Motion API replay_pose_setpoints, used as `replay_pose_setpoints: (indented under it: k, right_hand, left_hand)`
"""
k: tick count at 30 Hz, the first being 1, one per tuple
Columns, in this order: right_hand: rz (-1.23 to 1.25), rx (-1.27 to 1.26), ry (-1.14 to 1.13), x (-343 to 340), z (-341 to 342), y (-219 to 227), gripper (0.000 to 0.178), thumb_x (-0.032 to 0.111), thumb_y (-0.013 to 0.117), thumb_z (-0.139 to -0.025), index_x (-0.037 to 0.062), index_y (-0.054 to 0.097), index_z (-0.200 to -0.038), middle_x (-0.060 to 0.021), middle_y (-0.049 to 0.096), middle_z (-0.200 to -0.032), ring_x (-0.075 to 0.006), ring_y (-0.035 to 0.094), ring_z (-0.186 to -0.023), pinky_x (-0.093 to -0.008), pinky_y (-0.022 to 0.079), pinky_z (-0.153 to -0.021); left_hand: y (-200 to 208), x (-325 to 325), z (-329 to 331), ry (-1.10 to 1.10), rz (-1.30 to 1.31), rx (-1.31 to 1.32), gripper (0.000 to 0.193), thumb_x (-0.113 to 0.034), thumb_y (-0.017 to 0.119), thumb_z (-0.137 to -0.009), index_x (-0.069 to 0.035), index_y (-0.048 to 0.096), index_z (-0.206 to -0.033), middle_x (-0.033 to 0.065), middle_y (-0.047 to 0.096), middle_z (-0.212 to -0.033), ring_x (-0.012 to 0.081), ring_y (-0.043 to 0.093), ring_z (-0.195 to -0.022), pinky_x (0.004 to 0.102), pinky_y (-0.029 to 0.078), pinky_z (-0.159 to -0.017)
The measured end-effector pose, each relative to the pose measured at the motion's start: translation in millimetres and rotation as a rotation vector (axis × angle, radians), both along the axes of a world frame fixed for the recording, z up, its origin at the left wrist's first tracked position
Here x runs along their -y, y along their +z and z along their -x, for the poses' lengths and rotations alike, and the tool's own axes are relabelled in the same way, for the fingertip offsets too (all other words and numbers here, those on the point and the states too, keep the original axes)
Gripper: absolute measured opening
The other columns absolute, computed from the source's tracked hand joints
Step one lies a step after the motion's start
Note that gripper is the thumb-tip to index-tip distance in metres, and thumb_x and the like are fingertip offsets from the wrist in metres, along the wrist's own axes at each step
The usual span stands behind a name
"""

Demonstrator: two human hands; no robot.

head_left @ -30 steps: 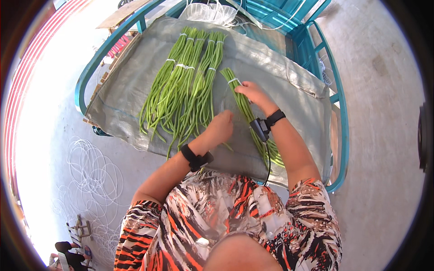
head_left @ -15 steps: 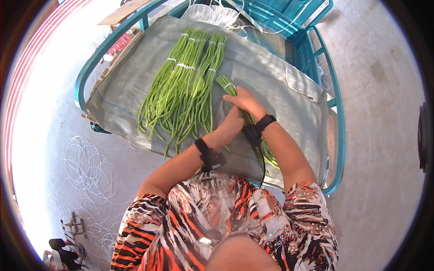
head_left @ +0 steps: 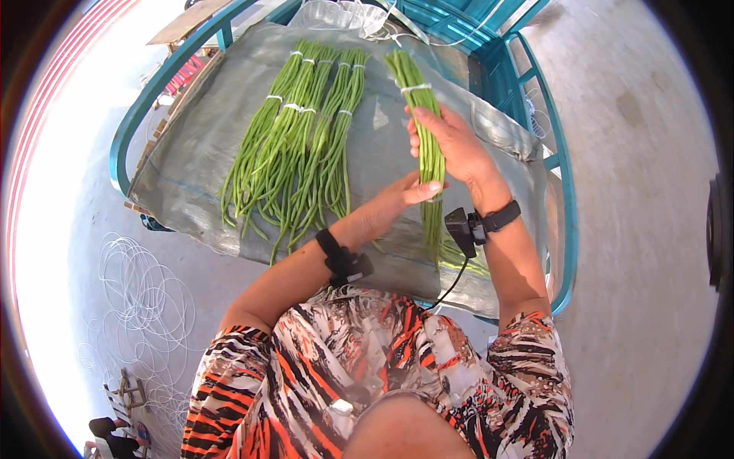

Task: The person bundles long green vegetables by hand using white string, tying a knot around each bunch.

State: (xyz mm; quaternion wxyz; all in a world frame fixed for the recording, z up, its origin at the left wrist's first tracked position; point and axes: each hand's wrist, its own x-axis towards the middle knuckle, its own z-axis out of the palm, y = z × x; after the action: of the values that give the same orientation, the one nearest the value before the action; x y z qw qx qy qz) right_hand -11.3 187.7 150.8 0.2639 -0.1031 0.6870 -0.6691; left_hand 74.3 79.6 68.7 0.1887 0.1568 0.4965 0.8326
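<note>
A bundle of green long beans, tied with a white band near its top, is held up off the grey cloth. My right hand wraps its upper half from the right, just below the band. Lower down, my left hand grips the same bundle, its thumb across the front near a second pale band. Left of my hands, several tied bundles of long beans lie side by side, their banded ends at the far side and loose ends toward me. A few more beans show beneath my right forearm.
The grey cloth covers the bed of a cart with a teal metal rail around it. Clear plastic bags and white cord lie at the far edge. Tangled white strapping lies on the floor at left, near a small stool.
The bundle has been lifted and turned more upright, its top moving away from me and right. Both hands have moved with it, the right one now higher on it.
</note>
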Motion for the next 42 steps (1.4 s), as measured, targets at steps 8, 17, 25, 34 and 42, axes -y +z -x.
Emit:
replay_pose_setpoints:
  k: [8, 17, 25, 34, 42]
  right_hand:
    - [0.501, 0.150, 0.001, -3.1, -1.4, 37.5, 0.033, 0.026, 0.052, -0.092, 0.0001, 0.048, -0.113, -0.0037, 0.052, -0.086, -0.0119, 0.049, -0.072, -0.0281, 0.046, -0.065]
    - [0.741, 0.311, 0.032, 4.6, 6.5, 40.2, 0.034, 0.025, 0.054, -0.091, -0.0006, 0.047, -0.113, -0.0048, 0.052, -0.086, -0.0128, 0.050, -0.072, -0.0294, 0.046, -0.067]
    - [0.808, 0.395, -0.047, -3.2, 55.1, 34.6, 0.030, 0.021, 0.055, -0.091, -0.0018, 0.047, -0.109, -0.0063, 0.053, -0.085, -0.0136, 0.052, -0.072, -0.0314, 0.047, -0.068]
    - [0.747, 0.471, -0.166, 18.9, 118.8, -33.6, 0.023, 0.024, 0.053, -0.092, 0.0026, 0.048, -0.100, -0.0054, 0.054, -0.077, -0.0171, 0.054, -0.067, -0.0350, 0.049, -0.068]
    - [0.542, 0.427, -0.230, 47.6, 172.0, -111.8, 0.019, 0.026, 0.049, -0.093, 0.0075, 0.049, -0.091, -0.0048, 0.054, -0.074, -0.0194, 0.055, -0.067, -0.0379, 0.051, -0.066]
  left_hand:
    - [20.9, 5.3, 4.7, -0.267, -0.314, -0.100, 0.081, -0.061, 0.045, -0.083, 0.000, 0.032, -0.135, 0.0166, 0.057, -0.110, 0.0253, 0.052, -0.106, 0.0381, 0.035, -0.097]
    - [0.8, 16.2, 19.0, -0.520, -0.383, -0.182, 0.074, -0.067, 0.038, -0.083, -0.001, 0.050, -0.116, 0.0077, 0.055, -0.084, 0.0218, 0.055, -0.083, 0.0350, 0.043, -0.083]
    - [28.2, 36.9, -5.9, -0.262, -0.262, 0.269, 0.037, -0.032, 0.064, -0.084, -0.005, 0.048, -0.104, 0.0043, 0.051, -0.086, 0.0176, 0.054, -0.080, 0.0371, 0.048, -0.079]
    - [26.6, 47.8, 10.0, 0.143, 0.169, 0.278, 0.029, -0.009, 0.061, -0.080, -0.001, 0.044, -0.102, 0.0053, 0.054, -0.077, 0.0133, 0.057, -0.061, 0.0252, 0.046, -0.055]
    - [-24.0, 39.2, 42.4, 0.459, 0.447, 0.320, 0.025, -0.004, 0.059, -0.079, 0.001, 0.043, -0.098, 0.0074, 0.053, -0.076, 0.0153, 0.055, -0.061, 0.0293, 0.046, -0.055]
